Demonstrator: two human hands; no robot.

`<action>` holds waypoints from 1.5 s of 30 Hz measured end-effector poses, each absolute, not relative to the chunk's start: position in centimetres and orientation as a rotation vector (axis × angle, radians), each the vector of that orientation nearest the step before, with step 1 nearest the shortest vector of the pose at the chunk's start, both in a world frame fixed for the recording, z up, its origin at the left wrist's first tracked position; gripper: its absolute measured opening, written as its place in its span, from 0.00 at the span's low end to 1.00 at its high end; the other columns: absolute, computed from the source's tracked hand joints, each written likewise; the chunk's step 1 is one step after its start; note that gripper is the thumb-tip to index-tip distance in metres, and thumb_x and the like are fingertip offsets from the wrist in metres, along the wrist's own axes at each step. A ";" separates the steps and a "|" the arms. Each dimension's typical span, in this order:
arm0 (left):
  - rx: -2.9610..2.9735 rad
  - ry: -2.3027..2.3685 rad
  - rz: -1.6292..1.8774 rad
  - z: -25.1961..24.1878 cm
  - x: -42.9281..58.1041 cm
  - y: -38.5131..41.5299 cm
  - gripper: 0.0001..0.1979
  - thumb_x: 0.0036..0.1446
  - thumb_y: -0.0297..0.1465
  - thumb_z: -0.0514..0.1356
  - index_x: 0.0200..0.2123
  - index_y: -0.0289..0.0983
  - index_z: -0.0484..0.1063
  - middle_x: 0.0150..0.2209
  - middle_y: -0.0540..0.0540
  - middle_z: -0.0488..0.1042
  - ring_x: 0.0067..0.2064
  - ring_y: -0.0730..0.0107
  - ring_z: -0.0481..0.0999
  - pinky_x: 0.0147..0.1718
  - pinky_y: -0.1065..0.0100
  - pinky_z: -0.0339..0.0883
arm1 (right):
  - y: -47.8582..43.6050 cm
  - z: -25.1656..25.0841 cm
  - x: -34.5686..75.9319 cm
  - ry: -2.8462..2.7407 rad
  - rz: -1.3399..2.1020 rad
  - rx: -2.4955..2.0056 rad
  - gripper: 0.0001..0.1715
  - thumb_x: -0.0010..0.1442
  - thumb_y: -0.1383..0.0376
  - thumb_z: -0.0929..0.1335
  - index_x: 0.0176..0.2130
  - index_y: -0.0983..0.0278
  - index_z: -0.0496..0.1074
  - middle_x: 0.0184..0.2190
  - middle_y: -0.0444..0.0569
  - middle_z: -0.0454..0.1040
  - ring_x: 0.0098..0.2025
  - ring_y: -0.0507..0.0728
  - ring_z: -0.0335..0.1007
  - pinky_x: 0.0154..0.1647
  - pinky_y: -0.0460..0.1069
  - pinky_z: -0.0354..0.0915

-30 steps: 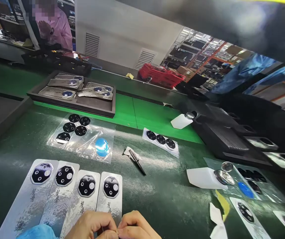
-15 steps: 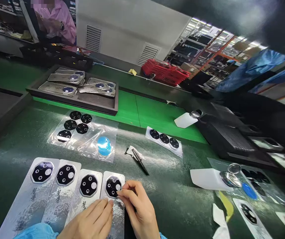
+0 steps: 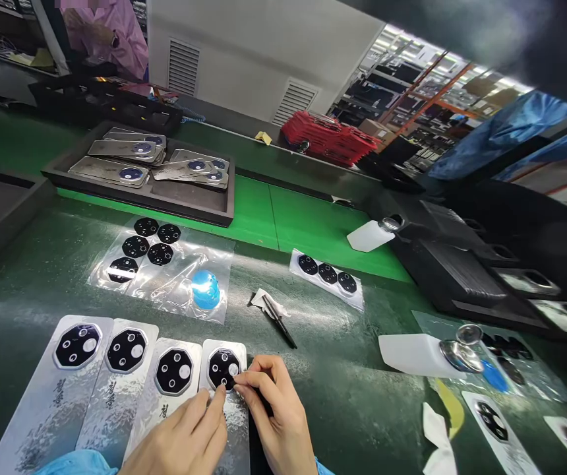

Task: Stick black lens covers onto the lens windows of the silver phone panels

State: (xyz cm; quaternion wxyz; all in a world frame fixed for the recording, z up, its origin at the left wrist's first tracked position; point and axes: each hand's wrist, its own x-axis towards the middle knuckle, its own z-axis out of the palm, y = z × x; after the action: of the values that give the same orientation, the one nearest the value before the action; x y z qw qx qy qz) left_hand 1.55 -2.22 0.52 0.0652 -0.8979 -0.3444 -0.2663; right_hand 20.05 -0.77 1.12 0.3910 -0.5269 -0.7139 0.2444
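Four silvery phone back covers lie side by side in front of me, each with a black octagonal camera lens plate. My left hand (image 3: 179, 432) lies over the two rightmost covers, fingers stretched out. Its index fingertip touches the lower edge of the rightmost lens plate (image 3: 223, 369). From the right, my right hand (image 3: 278, 412) pinches thumb and index finger together at that plate's right edge; what sits between them is too small to make out. The rightmost back cover (image 3: 237, 415) is partly hidden under my hands. Further left is another back cover (image 3: 60, 409).
Clear film with black lens plates (image 3: 159, 254) and a blue disc (image 3: 205, 289) lies beyond. Tweezers (image 3: 278, 321) rest on white tissue. White bottles (image 3: 409, 354) stand rightward. A dark tray (image 3: 194, 198) holds more covers. A person in pink (image 3: 130, 39) is behind.
My left index finger has shifted slightly up and right, onto the lens plate's lower edge. My right hand stays pinched at its right side. The view has tilted a little.
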 end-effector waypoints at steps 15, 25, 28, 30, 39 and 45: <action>-2.765 -0.613 -0.669 2.6 3.2 -0.3 0.22 0.62 0.16 0.44 0.21 0.38 0.66 0.19 0.54 0.66 0.23 0.69 0.70 0.62 0.45 0.53 | -0.7 1.2 20.3 -1.745 0.716 -1.375 0.10 0.66 0.75 0.63 0.38 0.62 0.70 0.36 0.47 0.64 0.35 0.52 0.68 0.35 0.45 0.66; -2.742 -0.741 -0.825 1.7 1.9 0.0 0.21 0.64 0.16 0.45 0.29 0.33 0.74 0.33 0.47 0.81 0.43 0.66 0.81 0.68 0.56 0.49 | -0.8 0.9 20.4 -1.718 0.731 -1.385 0.10 0.66 0.74 0.64 0.38 0.61 0.70 0.36 0.46 0.65 0.35 0.51 0.69 0.36 0.44 0.66; -2.763 -0.739 -0.817 1.6 1.9 0.1 0.21 0.66 0.17 0.44 0.29 0.34 0.74 0.33 0.47 0.80 0.44 0.65 0.81 0.67 0.55 0.49 | -0.7 0.9 20.4 -1.705 0.720 -1.392 0.10 0.65 0.75 0.64 0.38 0.61 0.71 0.36 0.46 0.66 0.34 0.52 0.69 0.34 0.45 0.67; -2.763 -0.723 -0.808 1.4 2.0 0.2 0.22 0.67 0.18 0.44 0.28 0.34 0.73 0.32 0.47 0.80 0.44 0.65 0.80 0.67 0.53 0.47 | -0.7 0.9 20.4 -1.705 0.718 -1.391 0.10 0.65 0.75 0.64 0.38 0.61 0.71 0.36 0.46 0.66 0.34 0.52 0.70 0.34 0.45 0.68; -2.757 -0.750 -0.782 1.8 2.5 1.1 0.23 0.67 0.18 0.43 0.26 0.36 0.71 0.30 0.47 0.80 0.45 0.67 0.78 0.67 0.50 0.43 | -0.8 0.7 20.5 -1.721 0.725 -1.385 0.11 0.66 0.75 0.63 0.39 0.61 0.70 0.36 0.47 0.66 0.35 0.53 0.70 0.35 0.45 0.68; -2.769 -0.765 -0.796 1.8 2.9 1.6 0.22 0.65 0.19 0.44 0.25 0.36 0.70 0.29 0.46 0.78 0.44 0.65 0.78 0.66 0.50 0.45 | -0.7 0.8 20.5 -1.720 0.725 -1.394 0.11 0.65 0.75 0.63 0.39 0.61 0.70 0.36 0.47 0.65 0.34 0.53 0.69 0.33 0.45 0.67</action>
State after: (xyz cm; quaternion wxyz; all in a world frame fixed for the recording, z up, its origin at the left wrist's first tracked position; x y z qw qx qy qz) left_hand 2.90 1.57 1.81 0.0802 -0.9259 -0.2558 -0.2662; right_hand 20.47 -0.69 0.75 0.3948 -0.5499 -0.6783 0.2859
